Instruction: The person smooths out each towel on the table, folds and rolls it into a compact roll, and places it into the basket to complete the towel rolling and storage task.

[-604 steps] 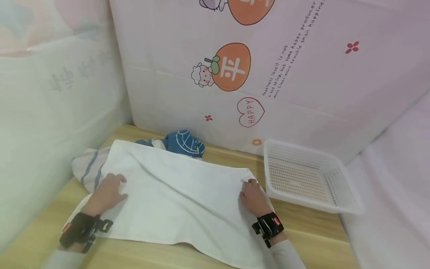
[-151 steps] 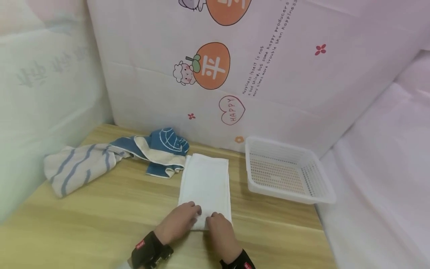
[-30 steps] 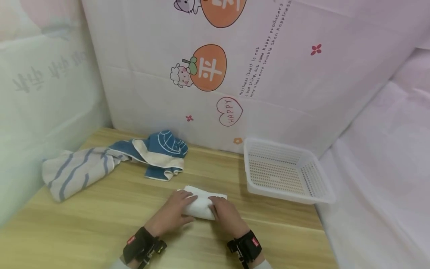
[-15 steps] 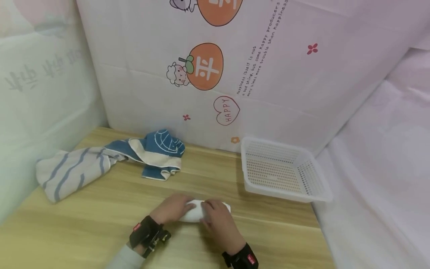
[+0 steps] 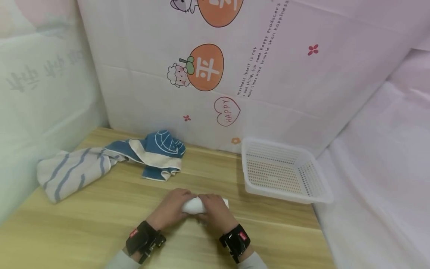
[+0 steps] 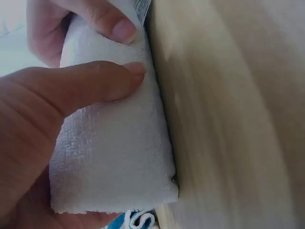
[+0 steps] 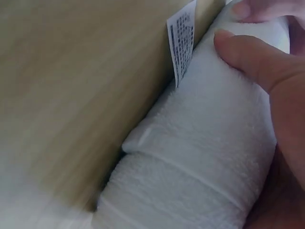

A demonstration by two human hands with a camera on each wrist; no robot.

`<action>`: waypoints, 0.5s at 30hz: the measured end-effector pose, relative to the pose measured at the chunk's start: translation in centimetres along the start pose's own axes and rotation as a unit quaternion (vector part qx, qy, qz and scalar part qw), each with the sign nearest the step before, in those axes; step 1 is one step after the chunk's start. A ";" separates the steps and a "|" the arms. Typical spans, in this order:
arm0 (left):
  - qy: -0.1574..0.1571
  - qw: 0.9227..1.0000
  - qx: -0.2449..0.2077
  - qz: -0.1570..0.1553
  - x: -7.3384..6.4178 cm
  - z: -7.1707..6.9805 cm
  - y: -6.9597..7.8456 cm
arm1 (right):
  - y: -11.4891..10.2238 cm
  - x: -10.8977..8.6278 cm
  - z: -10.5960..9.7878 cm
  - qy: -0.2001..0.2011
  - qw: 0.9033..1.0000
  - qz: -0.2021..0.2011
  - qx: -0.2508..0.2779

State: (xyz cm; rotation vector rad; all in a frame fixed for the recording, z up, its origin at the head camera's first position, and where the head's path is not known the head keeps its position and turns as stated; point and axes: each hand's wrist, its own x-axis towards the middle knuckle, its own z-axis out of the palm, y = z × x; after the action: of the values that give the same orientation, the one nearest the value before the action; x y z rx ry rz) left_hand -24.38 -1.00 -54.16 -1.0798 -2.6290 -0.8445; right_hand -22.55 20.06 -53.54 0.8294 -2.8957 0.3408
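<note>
A white towel point(image 5: 193, 206), rolled into a compact bundle, lies on the wooden table in front of me. My left hand point(image 5: 170, 210) grips its left part, the thumb pressing the near side and the fingers round the far side. On its right part, my right hand point(image 5: 217, 213) holds it the same way, the two hands almost meeting at the middle. Close up in the left wrist view, the towel point(image 6: 112, 148) shows an even end and both thumbs side by side. A printed care label point(image 7: 181, 40) sticks out of the roll in the right wrist view.
A white plastic basket point(image 5: 248, 175) stands at the back right by the printed backdrop. To the back left lie a crumpled blue-and-cream towel point(image 5: 161, 160) and a grey towel with blue stripes point(image 5: 72, 170). Pale cloth walls point(image 5: 43, 112) border the table.
The white towel went from spread wide, to a narrow folded strip, to a short rolled bundle. In the last half second my left hand has closed in on it; the other towels stayed put.
</note>
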 end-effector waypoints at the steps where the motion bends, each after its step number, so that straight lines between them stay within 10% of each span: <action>1: -0.001 1.000 -0.002 -0.004 0.1 0.0 -0.1 | 0.0 0.0 0.0 -0.006 1.000 0.003 0.005; 15: -0.120 0.984 -0.131 -0.031 1.7 -1.7 -1.1 | 0.3 -0.2 -0.5 0.012 1.000 0.014 -0.022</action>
State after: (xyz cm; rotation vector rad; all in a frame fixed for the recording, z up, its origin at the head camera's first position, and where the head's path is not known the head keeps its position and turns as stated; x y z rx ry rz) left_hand -26.44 -1.58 -52.65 -1.2391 -2.8170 -1.1684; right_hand -22.46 20.51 -53.13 0.7744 -2.8846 0.2857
